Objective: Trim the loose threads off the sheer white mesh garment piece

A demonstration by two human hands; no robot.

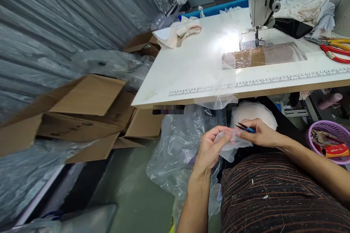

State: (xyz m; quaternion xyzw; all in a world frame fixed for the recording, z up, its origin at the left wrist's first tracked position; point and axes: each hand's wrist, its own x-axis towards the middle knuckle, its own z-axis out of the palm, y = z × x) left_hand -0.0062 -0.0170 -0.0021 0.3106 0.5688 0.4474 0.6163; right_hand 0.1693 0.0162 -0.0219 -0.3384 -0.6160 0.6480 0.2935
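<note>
A piece of sheer white fabric [229, 147] is stretched between my two hands above my lap. My left hand [212, 145] pinches it between thumb and fingers. My right hand [255, 133] grips its other side and also holds small blue thread snips [247, 128], whose dark blades point left over the cloth. Behind my right hand, a stack of round white fabric pieces [255, 114] rests on dark cloth. Another sheer piece [218, 101] hangs over the table's front edge.
The white sewing table [188, 69] carries a sewing machine [257, 3], a printed ruler and red-handled pliers [335, 55]. Open cardboard boxes [87, 94] and plastic bags [175, 153] stand left and below. A purple basket [314, 145] is at the right.
</note>
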